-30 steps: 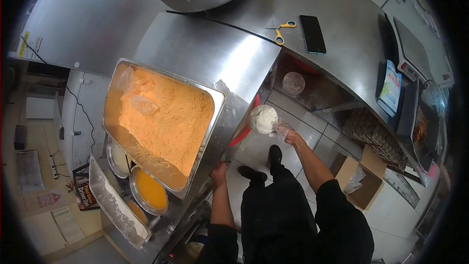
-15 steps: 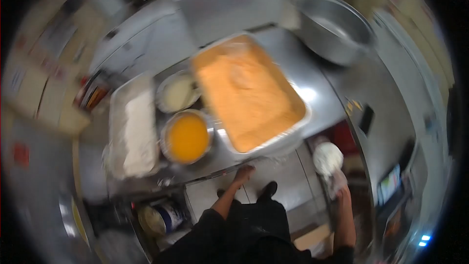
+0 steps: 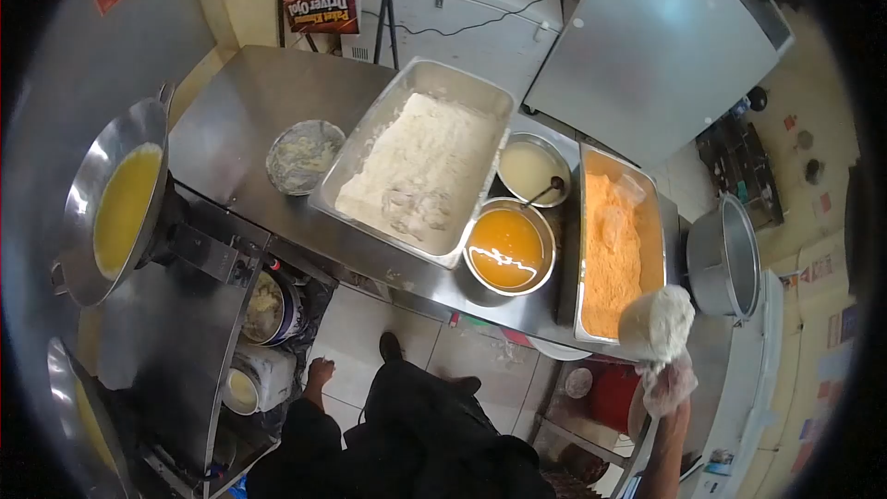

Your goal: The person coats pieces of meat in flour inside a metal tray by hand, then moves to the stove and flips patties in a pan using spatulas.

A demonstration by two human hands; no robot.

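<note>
My right hand (image 3: 669, 392), in a clear plastic glove, is closed on a rounded scoop or bowl heaped with white flour (image 3: 663, 325). It is held up near the front corner of a metal tray of orange crumbs (image 3: 612, 259). My left hand (image 3: 320, 373) hangs low in front of the table, its fingers partly curled and small in view. A bowl of orange liquid (image 3: 506, 249) and a bowl of pale liquid with a ladle (image 3: 527, 166) stand left of the crumbs. Further left is a large tray of white flour (image 3: 420, 162).
On the table's left is a floury bowl (image 3: 305, 157). Two woks, one a wok with yellow oil (image 3: 127, 208), stand at far left. A deep metal pot (image 3: 723, 259) stands at right. Tubs (image 3: 242, 390) sit below the left counter.
The view has swung left, bringing the flour tray and woks into sight. My right hand has risen with the flour, from over the floor to beside the crumb tray. My left hand has left the table edge.
</note>
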